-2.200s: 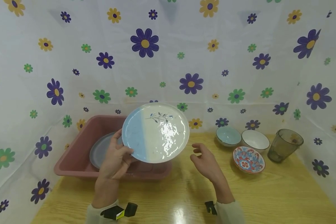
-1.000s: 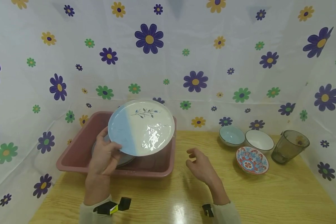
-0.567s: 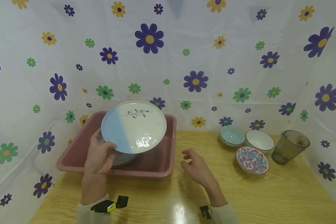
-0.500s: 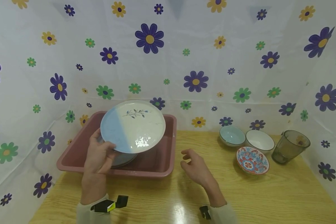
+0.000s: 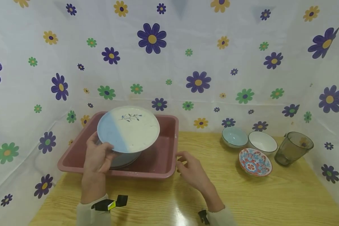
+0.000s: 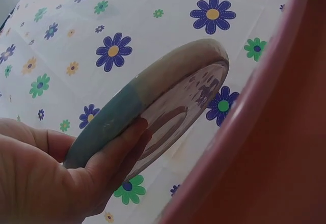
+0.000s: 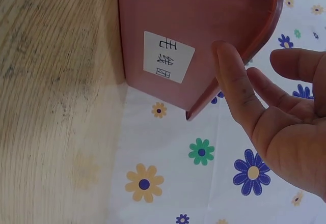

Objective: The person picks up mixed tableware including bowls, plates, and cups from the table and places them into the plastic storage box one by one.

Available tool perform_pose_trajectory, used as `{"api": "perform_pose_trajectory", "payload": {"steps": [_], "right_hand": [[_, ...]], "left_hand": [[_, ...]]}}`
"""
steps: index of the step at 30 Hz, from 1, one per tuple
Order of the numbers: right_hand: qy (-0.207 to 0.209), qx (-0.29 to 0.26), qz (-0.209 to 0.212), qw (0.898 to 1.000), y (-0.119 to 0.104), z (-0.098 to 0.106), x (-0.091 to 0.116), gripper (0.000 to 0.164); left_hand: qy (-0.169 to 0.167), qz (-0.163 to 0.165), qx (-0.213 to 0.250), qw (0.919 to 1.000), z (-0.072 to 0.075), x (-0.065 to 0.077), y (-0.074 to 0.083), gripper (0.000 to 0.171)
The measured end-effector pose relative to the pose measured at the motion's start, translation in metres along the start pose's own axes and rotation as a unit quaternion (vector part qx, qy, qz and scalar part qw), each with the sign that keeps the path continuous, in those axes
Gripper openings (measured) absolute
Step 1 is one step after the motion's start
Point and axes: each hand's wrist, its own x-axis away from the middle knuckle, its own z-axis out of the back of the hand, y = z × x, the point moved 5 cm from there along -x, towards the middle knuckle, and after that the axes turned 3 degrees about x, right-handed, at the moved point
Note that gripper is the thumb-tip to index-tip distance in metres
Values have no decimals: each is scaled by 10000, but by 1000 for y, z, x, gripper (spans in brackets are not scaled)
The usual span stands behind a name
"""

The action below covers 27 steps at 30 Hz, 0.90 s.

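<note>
My left hand (image 5: 97,157) pinches the left edge of a round plate (image 5: 135,131), thumb on top and fingers beneath. The plate is part light blue, part cream, with a painted twig. It is held tilted above a pink plastic basin (image 5: 169,144). In the left wrist view the plate (image 6: 153,86) shows edge-on, its underside toward the basin wall. Under it, inside the basin, lies a grey-blue plate (image 5: 124,160), partly hidden. My right hand (image 5: 193,172) holds nothing; its loosely bent fingertips are right at the basin's right rim. A white label (image 7: 168,56) with handwriting is on the basin's side.
On the right of the wooden table (image 5: 243,201) stand a pale blue bowl (image 5: 234,137), a white bowl (image 5: 262,141), a red-and-blue patterned bowl (image 5: 255,161) and a smoky glass jug (image 5: 293,148). A flower-print sheet (image 5: 169,66) hangs behind and at both sides.
My left hand has carried the plate leftward and lower over the basin. My right hand has moved left, up to the basin's right rim. The view has shifted slightly.
</note>
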Motion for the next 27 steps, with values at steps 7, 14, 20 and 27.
{"api": "perform_pose_trajectory", "payload": {"steps": [7,14,20,27], "right_hand": [[-33,-32,138,9999,-4,-7,1,25],[-26,77,221,9997,-7,-14,1,27],[-45,77,197,9998,-7,-16,2,30],[-63,76,231,9997,-7,-17,2,30]], "left_hand": [[368,120,49,9992,7,-6,-5,93],[667,224,20,9975,16,-9,-7,91],[846,279,35,9960,21,-12,-10,90],[907,331,100,9953,25,-14,-11,89]]}}
